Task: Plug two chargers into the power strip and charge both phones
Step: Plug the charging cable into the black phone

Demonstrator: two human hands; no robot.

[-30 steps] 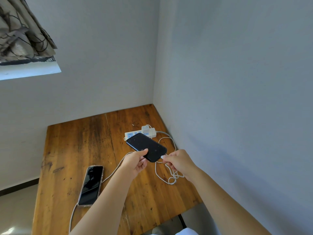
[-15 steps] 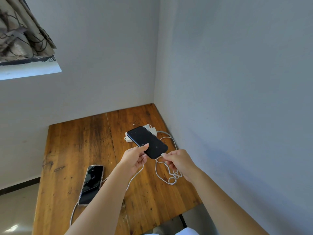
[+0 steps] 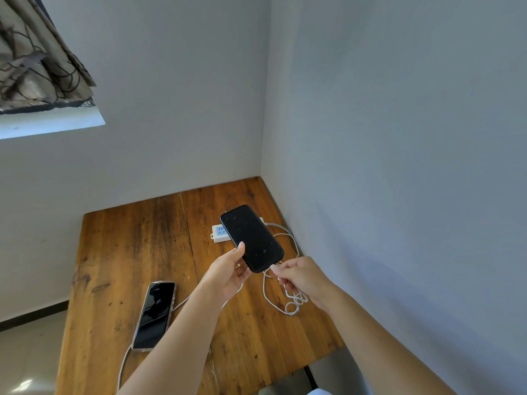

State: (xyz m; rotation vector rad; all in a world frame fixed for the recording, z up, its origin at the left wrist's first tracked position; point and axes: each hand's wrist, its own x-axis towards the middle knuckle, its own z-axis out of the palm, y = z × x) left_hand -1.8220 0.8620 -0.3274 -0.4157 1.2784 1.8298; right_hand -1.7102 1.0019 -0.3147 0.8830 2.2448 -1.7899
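Observation:
My left hand (image 3: 228, 273) holds a black phone (image 3: 252, 238) up above the wooden table (image 3: 128, 252), screen dark and facing me. My right hand (image 3: 303, 276) pinches the white cable plug (image 3: 274, 267) right at the phone's bottom edge; I cannot tell whether it is seated. The rest of that white cable (image 3: 288, 302) lies in loops under my right hand. A white power strip (image 3: 220, 232) lies behind the phone, mostly hidden by it. A second phone (image 3: 155, 313) lies flat at the left with a cable (image 3: 122, 369) at its near end.
The table stands in a corner, with grey walls (image 3: 399, 166) close behind and on the right. A curtain (image 3: 34, 61) hangs at the upper left. The table's near edge ends just past my forearms, with floor (image 3: 25, 352) at the left.
The black phone has risen and tilted more upright, covering more of the power strip. My right hand has brought the plug up to the phone's bottom edge.

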